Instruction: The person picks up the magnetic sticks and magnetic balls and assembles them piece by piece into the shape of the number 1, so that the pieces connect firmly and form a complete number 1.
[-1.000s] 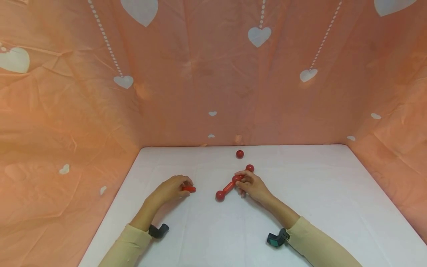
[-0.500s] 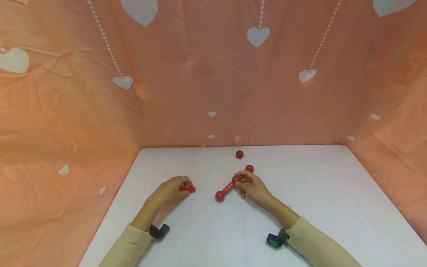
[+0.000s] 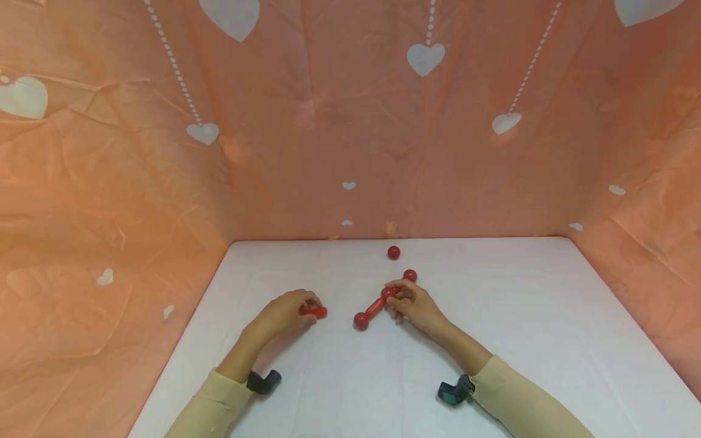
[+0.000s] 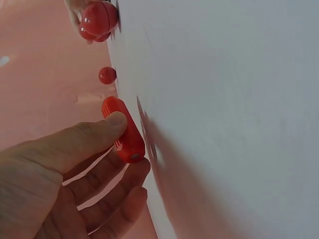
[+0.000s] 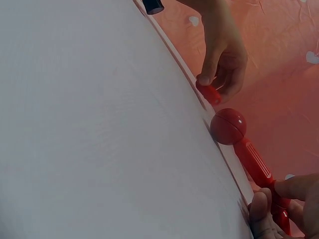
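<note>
My left hand [image 3: 292, 309] pinches a short red plastic rod [image 4: 125, 130] between thumb and fingers, close over the white table. The left wrist view shows its ribbed side and a small round spot on its near end. My right hand [image 3: 417, 307] grips the middle ball [image 3: 387, 293] of a red chain of balls and rods. One rod [image 5: 255, 160] runs from there to the near end ball [image 3: 361, 321]; the far end ball [image 3: 410, 275] shows past my fingers. Those fingers partly hide the chain's second rod.
A loose red ball [image 3: 394, 252] lies near the back edge of the white table [image 3: 493, 292]. Orange cloth [image 3: 350, 121] with white hearts hangs behind and at both sides. A dark wrist camera [image 3: 456, 390] sits on each wrist.
My left hand has shifted slightly to the right with the red rod, nearer the chain's near end ball. My right hand and the chain stay in place.
</note>
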`<state>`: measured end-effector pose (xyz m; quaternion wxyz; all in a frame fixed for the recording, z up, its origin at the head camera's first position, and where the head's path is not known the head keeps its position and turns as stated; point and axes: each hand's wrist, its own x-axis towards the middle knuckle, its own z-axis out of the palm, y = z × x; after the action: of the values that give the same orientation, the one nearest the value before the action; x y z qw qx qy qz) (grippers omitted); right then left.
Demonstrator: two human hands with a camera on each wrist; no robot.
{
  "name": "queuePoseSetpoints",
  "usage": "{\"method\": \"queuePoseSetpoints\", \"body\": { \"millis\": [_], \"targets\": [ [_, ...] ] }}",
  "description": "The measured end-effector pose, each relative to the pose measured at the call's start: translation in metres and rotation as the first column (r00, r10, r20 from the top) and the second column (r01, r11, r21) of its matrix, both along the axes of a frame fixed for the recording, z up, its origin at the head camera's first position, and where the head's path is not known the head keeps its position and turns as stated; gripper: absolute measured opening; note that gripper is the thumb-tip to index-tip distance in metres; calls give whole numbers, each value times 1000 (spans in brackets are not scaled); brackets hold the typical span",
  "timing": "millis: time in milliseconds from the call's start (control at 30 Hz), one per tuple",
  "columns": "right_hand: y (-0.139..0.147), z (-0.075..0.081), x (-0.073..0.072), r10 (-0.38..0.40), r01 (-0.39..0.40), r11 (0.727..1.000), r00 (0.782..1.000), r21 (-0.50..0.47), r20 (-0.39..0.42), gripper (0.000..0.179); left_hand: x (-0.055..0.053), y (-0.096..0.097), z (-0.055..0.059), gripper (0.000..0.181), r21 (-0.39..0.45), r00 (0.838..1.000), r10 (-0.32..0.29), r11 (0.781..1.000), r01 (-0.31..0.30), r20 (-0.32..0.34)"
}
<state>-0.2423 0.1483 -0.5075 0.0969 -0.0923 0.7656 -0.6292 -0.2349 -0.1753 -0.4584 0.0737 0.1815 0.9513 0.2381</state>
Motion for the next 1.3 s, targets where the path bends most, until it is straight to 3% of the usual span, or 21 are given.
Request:
{"method": "queuePoseSetpoints", "body": {
  "millis": [400,867,1067,1300],
  "targets": [
    [0,0,0,-1,1,1000,1000,-2,1,39,11,8,5,23,-10,999,-26,1000,26,23],
    [1,2,-1,5,-5,1000,1000,1,9,40,19,23,2,26,-39,997,-45,998,47,60],
    [1,1,-1,15,-15,1000,1000,-2,-5,40,22,30,0,26,-38,994,-95,995,97,53],
    [1,2,0,8,-8,1000,1000,0,1,40,26,39,0,26,-53,994,-98,993,101,50]
  ]
}}
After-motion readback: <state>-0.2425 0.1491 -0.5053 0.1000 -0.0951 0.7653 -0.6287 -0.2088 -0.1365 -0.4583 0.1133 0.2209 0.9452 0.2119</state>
